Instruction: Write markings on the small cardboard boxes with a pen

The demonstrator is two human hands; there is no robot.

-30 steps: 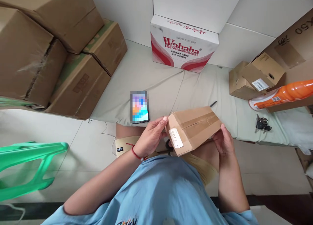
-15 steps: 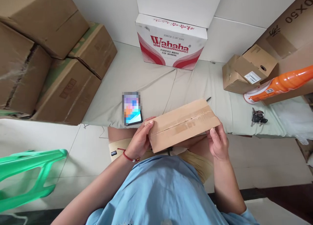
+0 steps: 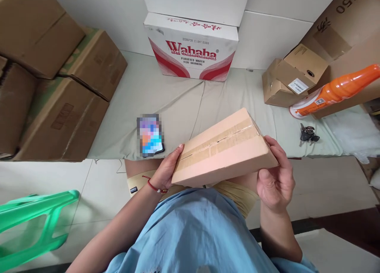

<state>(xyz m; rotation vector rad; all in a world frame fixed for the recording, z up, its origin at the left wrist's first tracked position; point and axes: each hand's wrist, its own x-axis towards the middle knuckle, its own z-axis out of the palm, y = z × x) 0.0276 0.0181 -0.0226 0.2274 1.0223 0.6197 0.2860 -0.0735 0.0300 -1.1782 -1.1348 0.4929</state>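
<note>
A flat cardboard box [image 3: 221, 150], its long seam covered with brown tape, is held tilted above my lap at the near edge of the cloth-covered table. My left hand [image 3: 168, 166] grips its left end, thumb on top and the other fingers hidden beneath. At the right end, my right hand [image 3: 276, 178] has its fingers behind the corner and its thumb below the near side, closed on the box. A phone [image 3: 151, 135] with a lit, blurred-out screen lies on the table just beyond my left hand.
Stacked cartons [image 3: 63, 114] fill the table's left end. A white-and-red water carton [image 3: 192, 53] stands against the wall. To the right are small boxes [image 3: 297, 75], an orange bottle [image 3: 335, 91] and keys [image 3: 308, 134]. A green plastic stool [image 3: 50, 221] is on the floor at left.
The cardboard box has come nearer to the camera and tilted, showing more of its near side. My right hand has shifted its hold round the right corner. The view has moved slightly right.
</note>
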